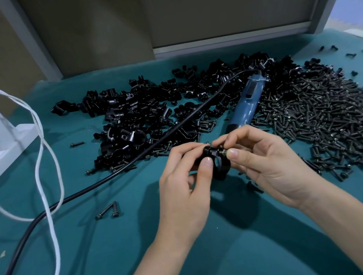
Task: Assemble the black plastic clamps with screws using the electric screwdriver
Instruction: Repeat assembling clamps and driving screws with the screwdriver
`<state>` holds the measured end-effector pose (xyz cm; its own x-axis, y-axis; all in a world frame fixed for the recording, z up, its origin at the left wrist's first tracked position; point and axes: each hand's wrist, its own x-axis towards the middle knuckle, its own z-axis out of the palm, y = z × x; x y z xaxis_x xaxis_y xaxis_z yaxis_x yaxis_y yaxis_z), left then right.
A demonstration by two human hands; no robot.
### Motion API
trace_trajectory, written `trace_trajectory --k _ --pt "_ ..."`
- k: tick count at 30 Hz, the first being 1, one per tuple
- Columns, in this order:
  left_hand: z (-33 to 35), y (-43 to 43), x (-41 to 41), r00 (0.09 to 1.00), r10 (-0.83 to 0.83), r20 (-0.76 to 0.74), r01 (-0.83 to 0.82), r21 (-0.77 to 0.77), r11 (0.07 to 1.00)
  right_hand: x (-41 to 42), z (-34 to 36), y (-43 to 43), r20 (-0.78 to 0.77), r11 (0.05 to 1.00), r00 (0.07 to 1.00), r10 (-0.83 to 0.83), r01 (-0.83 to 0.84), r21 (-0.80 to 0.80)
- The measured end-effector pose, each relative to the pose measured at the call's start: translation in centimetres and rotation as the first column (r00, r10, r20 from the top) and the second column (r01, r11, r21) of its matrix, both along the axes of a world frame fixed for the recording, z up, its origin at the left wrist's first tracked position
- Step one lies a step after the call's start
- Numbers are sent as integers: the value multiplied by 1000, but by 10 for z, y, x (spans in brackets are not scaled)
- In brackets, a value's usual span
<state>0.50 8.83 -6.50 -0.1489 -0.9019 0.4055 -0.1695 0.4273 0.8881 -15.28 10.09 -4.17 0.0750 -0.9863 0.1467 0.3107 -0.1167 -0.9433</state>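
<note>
A black plastic clamp (219, 164) is held above the teal table between both hands. My left hand (186, 179) grips its left side with thumb and fingers. My right hand (264, 162) pinches a screw (223, 152) at the clamp's upper right side. The blue electric screwdriver (247, 101) lies on the table behind my hands, tip toward me, resting between a pile of black clamps (149, 116) and a pile of dark screws (320, 114).
The screwdriver's black cable (84, 189) runs left across the green table cover (122, 252). A white power strip (1, 150) with a charger and white cables (42, 158) sits at the left edge. Two loose screws (109, 210) lie near my left hand. Metal frame posts stand behind.
</note>
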Motion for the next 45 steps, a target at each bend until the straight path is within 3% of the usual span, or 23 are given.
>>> trace_trajectory --k 3,7,14,24,29,32,35,38,41,45 --pt "-1 2 -3 998 -60 -27 61 41 997 -1 -1 0 -48 1000 999 -24 23 -21" --pt "-4 0 -3 999 -33 -37 35 48 998 1 -2 0 -188 993 978 -94 78 -92" --pt "-4 -1 -4 997 -26 -75 31 68 997 4 -1 1 -286 981 942 -174 139 -139" --pt "-2 2 -2 999 -31 31 29 69 997 1 0 3 -377 982 923 -78 5 -191" --pt "-1 1 -2 998 -56 43 53 80 995 1 2 3 -482 979 867 -126 30 -201" --pt "-3 0 -1 996 -72 49 66 102 993 -16 8 -4 -458 944 826 -328 270 -190" --pt "-6 -2 1 996 -66 58 56 162 985 -47 5 -22 -383 816 761 -524 577 30" --pt "-7 -6 1 997 -75 18 70 208 976 -70 -4 -49 -499 756 733 -463 620 210" --pt "-4 -7 -1 996 -70 -48 80 250 965 -67 3 -78 -635 735 683 -361 627 257" --pt "-3 -8 -1 994 -54 -92 77 271 960 -54 13 -107 -852 701 475 -220 684 201"
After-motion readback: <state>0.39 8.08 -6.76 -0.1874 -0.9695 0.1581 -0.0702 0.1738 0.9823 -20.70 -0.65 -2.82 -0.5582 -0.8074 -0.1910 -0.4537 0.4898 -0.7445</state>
